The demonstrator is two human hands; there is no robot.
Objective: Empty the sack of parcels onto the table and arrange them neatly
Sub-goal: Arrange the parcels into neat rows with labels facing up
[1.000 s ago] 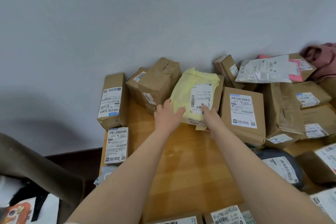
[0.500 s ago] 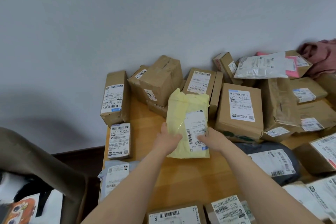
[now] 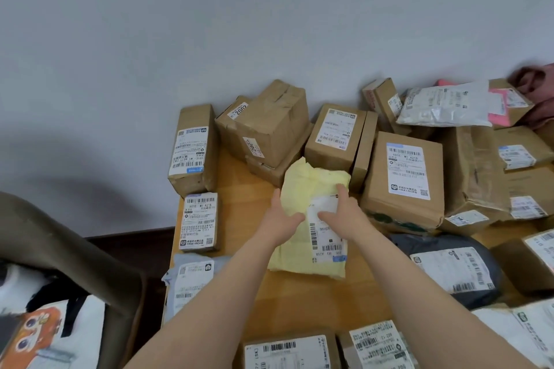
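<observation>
Both on yellow mailer [image 3: 310, 262], frame centre, flat on table [image 3: 299, 305]: left hand [image 3: 281, 220] gripping its left edge, right hand [image 3: 343, 214] pressing label. Probably soft, light, slippery; grab opposite edges.

Forearms and hands [image 3: 283, 220] [image 3: 344, 216] are bare throughout.

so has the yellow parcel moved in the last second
Yes. The yellow parcel came toward the person: it covered the labelled box at the back, and now lies on the table in front of it.
</observation>
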